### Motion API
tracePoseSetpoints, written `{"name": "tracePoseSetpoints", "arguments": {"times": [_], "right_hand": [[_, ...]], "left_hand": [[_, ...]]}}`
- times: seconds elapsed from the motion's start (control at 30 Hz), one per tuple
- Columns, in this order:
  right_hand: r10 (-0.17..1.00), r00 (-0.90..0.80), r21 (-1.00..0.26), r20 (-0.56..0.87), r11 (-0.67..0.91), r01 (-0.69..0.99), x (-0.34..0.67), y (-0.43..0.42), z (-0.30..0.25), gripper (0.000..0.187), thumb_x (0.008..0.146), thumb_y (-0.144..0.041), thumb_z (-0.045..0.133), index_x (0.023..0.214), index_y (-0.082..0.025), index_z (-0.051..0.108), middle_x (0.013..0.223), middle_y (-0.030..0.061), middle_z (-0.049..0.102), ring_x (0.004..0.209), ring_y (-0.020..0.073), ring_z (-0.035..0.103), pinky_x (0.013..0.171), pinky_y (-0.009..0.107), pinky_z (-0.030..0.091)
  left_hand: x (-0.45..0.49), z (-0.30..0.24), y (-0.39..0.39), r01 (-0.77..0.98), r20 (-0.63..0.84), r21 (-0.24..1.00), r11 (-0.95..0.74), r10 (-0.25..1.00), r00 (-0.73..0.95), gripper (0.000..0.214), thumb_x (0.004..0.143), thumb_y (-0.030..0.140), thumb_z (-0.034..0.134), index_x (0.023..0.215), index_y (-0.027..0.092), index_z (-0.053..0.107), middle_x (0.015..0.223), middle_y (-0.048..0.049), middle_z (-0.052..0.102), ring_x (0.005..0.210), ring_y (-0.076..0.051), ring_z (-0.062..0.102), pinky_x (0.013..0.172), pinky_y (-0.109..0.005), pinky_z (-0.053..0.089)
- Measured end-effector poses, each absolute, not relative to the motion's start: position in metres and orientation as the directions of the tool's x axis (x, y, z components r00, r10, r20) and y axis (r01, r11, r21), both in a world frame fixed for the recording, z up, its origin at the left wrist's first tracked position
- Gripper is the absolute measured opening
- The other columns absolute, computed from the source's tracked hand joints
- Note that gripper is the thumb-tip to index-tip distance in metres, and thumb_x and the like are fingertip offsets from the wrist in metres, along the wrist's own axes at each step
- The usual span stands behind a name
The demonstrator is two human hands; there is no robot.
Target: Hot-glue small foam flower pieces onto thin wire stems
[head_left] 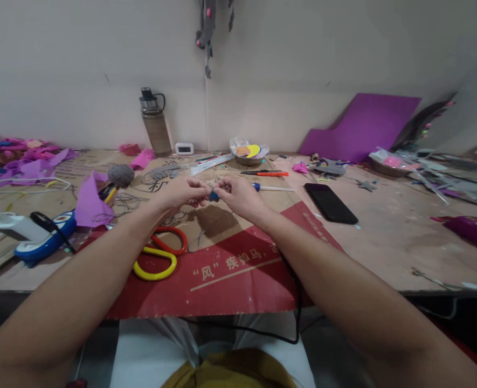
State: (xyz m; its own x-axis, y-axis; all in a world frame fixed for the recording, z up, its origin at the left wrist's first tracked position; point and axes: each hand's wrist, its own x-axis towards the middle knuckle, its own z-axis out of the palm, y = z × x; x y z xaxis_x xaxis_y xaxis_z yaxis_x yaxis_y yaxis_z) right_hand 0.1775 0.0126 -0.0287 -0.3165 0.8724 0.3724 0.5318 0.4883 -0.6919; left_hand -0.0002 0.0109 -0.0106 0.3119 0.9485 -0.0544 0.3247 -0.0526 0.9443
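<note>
Scissors (159,258) lie below and left of centre. Above them, at frame centre, the left hand (181,193) and right hand (238,196) meet, fingertips of both pinched on a small blue piece (213,196) held between them. A bottle (156,126) stands beyond, upper left.

Small blue piece (214,196): plain blue. Flat cardboard sheet (262,291): red with white lettering. Plastic-handled scissors (153,276): one yellow loop, one orange-red.

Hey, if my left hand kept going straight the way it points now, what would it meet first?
The small blue piece pinched between both hands, then right away the right hand. The left hand points rightwards at them and seems to touch the piece already.
</note>
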Motion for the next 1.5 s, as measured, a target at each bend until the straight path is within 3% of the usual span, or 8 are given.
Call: {"name": "tracePoseSetpoints", "arguments": {"times": [0.2,0.43,0.67,1.03,1.37,1.5], "right_hand": [[0.878,-0.308,-0.705,0.365,0.477,0.525,0.177,0.011,-0.028,0.010,0.083,-0.023,0.056,0.079,-0.016,0.063,0.074,0.0020,0.063,0.063,0.0117,0.050,0.061,0.025,0.035],[0.819,-0.289,-0.602,0.496,0.564,0.565,0.177,0.005,-0.026,0.005,0.082,-0.022,0.060,0.085,-0.018,0.063,0.077,0.0016,0.058,0.070,0.0138,0.047,0.066,0.027,0.035],[0.792,-0.304,-0.576,0.530,0.599,0.556,0.176,0.006,-0.028,0.004,0.083,-0.021,0.059,0.082,-0.019,0.063,0.082,0.0036,0.060,0.075,0.0155,0.051,0.069,0.028,0.037],[0.781,-0.276,-0.574,0.561,0.606,0.551,0.177,0.002,-0.027,0.003,0.083,-0.019,0.056,0.084,-0.019,0.060,0.080,0.0029,0.057,0.074,0.0152,0.049,0.068,0.028,0.035],[0.757,-0.265,-0.553,0.598,0.629,0.546,0.174,0.001,-0.029,0.004,0.082,-0.016,0.053,0.082,-0.019,0.056,0.074,0.0010,0.054,0.070,0.0144,0.046,0.066,0.028,0.035],[0.739,-0.274,-0.534,0.615,0.646,0.545,0.174,0.001,-0.031,0.006,0.082,-0.016,0.052,0.083,-0.018,0.057,0.075,0.0012,0.055,0.070,0.0143,0.045,0.067,0.028,0.035]], "left_hand": [[0.002,-0.009,0.009,0.373,0.016,0.919,-0.131,0.955,0.298,0.013,0.069,0.027,0.067,0.067,0.014,0.064,0.053,0.0006,0.058,0.049,-0.008,0.052,0.051,-0.021,0.040],[0.003,-0.005,0.005,0.533,0.120,0.808,-0.252,0.956,0.269,0.010,0.068,0.024,0.063,0.068,0.015,0.065,0.054,0.0005,0.060,0.051,-0.010,0.055,0.051,-0.021,0.042],[0.005,-0.008,0.005,0.540,0.131,0.802,-0.256,0.957,0.258,0.011,0.065,0.025,0.065,0.068,0.015,0.066,0.053,0.0006,0.059,0.050,-0.010,0.054,0.049,-0.021,0.042],[0.003,-0.015,0.011,0.353,0.055,0.925,-0.139,0.970,0.237,0.014,0.068,0.029,0.064,0.066,0.015,0.061,0.053,0.0004,0.059,0.048,-0.008,0.051,0.048,-0.020,0.040],[0.005,-0.017,0.013,0.219,0.090,0.971,-0.098,0.995,0.046,0.015,0.066,0.026,0.069,0.064,0.014,0.061,0.056,0.0006,0.058,0.047,-0.007,0.050,0.046,-0.019,0.037],[0.007,-0.015,0.014,0.085,0.008,0.996,-0.013,0.998,0.058,0.014,0.069,0.021,0.069,0.061,0.012,0.062,0.057,-0.0010,0.059,0.044,-0.005,0.047,0.044,-0.018,0.035]]}}
